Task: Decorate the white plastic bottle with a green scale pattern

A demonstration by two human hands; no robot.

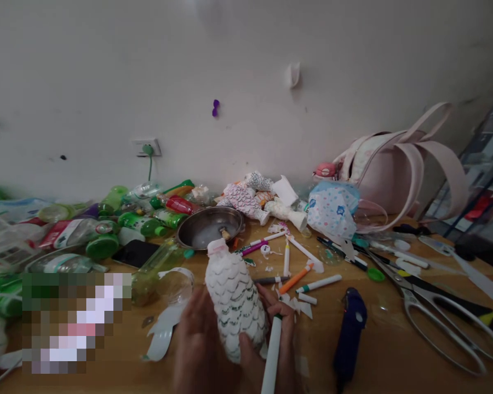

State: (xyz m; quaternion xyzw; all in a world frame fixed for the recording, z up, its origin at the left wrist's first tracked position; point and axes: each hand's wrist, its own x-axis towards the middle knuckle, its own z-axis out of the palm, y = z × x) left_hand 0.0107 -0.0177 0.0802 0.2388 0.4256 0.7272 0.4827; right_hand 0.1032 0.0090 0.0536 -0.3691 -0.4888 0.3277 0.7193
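Observation:
A white, paper-covered bottle (234, 295) with rows of dark green scales drawn on it stands tilted between my hands, its neck pointing away from me. My left hand (194, 336), somewhat blurred, is curled against the bottle's left side. A thumb presses on its lower front. On the right side, my right hand (286, 323) touches the bottle and grips a white marker (271, 355) with a green end. The marker's other end runs out of the bottom of the picture. The bottle's underside is hidden.
A metal bowl (208, 227) stands beyond the bottle, beside scale-patterned bottles (243, 201). Several loose markers (296, 279) and paper scraps lie to the right. A blue glue gun (349, 334), large scissors (435, 323), and a pink backpack (378, 164) are farther right. Plastic bottles (72, 234) crowd the left.

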